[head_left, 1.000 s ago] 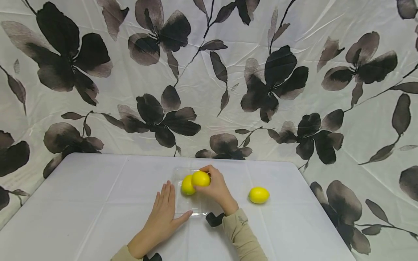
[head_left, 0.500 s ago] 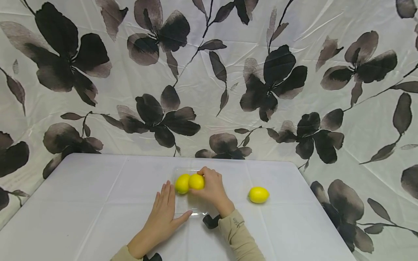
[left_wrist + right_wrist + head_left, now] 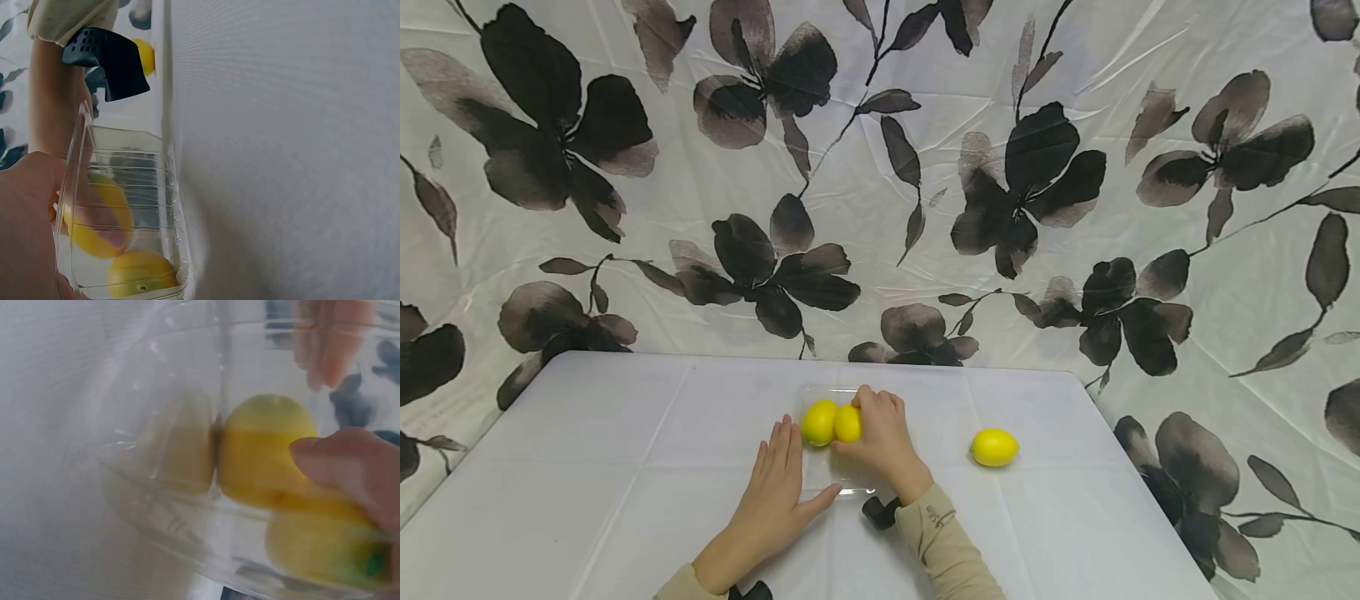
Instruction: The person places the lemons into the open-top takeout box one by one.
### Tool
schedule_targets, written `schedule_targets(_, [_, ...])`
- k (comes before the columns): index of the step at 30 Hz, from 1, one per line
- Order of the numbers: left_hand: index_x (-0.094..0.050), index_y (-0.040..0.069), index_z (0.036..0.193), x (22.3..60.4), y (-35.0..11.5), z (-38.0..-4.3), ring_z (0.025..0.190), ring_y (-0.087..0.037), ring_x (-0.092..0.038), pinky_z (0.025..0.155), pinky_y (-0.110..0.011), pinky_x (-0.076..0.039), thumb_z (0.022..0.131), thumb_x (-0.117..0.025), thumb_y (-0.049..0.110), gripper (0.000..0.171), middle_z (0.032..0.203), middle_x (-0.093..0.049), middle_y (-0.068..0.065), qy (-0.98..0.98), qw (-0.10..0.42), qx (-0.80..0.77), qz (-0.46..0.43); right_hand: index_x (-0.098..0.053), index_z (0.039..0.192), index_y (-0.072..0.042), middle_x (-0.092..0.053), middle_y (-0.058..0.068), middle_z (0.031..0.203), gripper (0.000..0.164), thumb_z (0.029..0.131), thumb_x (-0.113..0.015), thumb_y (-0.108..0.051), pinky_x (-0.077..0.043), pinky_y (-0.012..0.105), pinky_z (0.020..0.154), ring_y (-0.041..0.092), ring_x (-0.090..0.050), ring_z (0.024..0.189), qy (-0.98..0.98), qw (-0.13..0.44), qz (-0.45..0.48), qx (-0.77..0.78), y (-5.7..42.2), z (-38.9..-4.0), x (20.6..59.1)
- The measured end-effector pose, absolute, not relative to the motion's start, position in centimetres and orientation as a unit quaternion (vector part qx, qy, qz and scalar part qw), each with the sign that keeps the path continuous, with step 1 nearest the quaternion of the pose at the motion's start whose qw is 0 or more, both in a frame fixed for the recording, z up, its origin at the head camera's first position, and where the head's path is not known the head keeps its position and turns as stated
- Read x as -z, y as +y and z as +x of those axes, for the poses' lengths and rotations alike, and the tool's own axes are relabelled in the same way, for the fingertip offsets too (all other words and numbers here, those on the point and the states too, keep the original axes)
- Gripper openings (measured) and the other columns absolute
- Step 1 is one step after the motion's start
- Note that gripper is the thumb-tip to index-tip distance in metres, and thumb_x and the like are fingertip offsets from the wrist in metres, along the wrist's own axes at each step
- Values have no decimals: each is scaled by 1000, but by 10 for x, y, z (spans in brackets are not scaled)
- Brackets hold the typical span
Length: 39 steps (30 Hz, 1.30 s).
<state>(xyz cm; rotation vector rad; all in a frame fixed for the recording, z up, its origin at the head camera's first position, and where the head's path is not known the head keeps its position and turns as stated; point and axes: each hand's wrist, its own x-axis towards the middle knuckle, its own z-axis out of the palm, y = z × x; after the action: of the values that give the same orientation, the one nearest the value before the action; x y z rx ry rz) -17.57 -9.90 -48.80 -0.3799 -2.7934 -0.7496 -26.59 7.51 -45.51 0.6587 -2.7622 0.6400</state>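
A clear plastic container (image 3: 842,477) sits on the table. My left hand (image 3: 767,500) lies along its left side with straight fingers, the thumb at the near edge. Inside, one yellow lemon (image 3: 818,423) rests on the left; the left wrist view shows that lemon (image 3: 140,274) low through the clear wall. My right hand (image 3: 883,437) grips a second lemon (image 3: 847,423) close against the first, thumb on its near side. Part of the gripped lemon is hidden by the fingers. In the right wrist view, the right thumb (image 3: 344,462) overlaps both lemons.
Another lemon (image 3: 995,447) lies on the white-covered table (image 3: 587,467), right of the container. A black wrist mount (image 3: 880,512) sits under the right wrist, close to the container's near corner. A floral cloth (image 3: 880,183) hangs behind the table.
My right hand has moved left and slightly lower with its lemon. The other lemon has shifted left inside the container. My left hand stays where it was.
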Motion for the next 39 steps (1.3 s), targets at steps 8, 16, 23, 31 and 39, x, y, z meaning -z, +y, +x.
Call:
schedule_targets(8, [-21, -17, 149, 487, -99, -175, 148, -45, -12, 117, -61, -13, 90, -60, 61, 105, 160, -11, -31, -951, 113, 257, -129, -49, 103, -10, -63, 2, 90, 58, 68, -88, -34, -31, 48, 114, 20, -62, 89, -937, 130, 248, -211, 75, -267, 459])
schedule_targets(16, [-22, -18, 148, 487, -99, -175, 147, -46, -13, 116, -62, -13, 90, -62, 60, 105, 159, -12, -33, -950, 117, 257, -132, -51, 126, -8, -61, 8, 118, 55, 83, -75, -35, -28, 52, 111, 22, -56, 112, -932, 101, 266, -225, 75, -263, 462])
schedule_targets(23, [-21, -18, 149, 487, -99, -175, 148, -45, -12, 117, -62, -13, 90, -61, 60, 105, 160, -11, -32, -951, 115, 256, -132, -51, 130, -12, -55, 6, 121, 55, 84, -72, -34, -31, 48, 104, 21, -51, 112, -935, 87, 266, -218, 75, -260, 461])
schedule_targets(31, [-20, -18, 149, 488, -100, -176, 148, -45, -12, 116, -62, -13, 90, -59, 62, 106, 160, -10, -32, -952, 112, 254, -131, -52, 127, -11, -55, 5, 120, 57, 80, -73, -35, -32, 47, 100, 20, -51, 110, -941, 92, 256, -199, 72, -259, 460])
schedule_targets(39, [-21, -18, 148, 488, -100, -176, 147, -46, -12, 116, -62, -14, 90, -60, 61, 106, 159, -11, -32, -952, 114, 252, -131, -55, 122, -10, -58, 2, 112, 58, 75, -78, -35, -25, 53, 107, 23, -45, 109, -957, 72, 227, -163, 67, -258, 464])
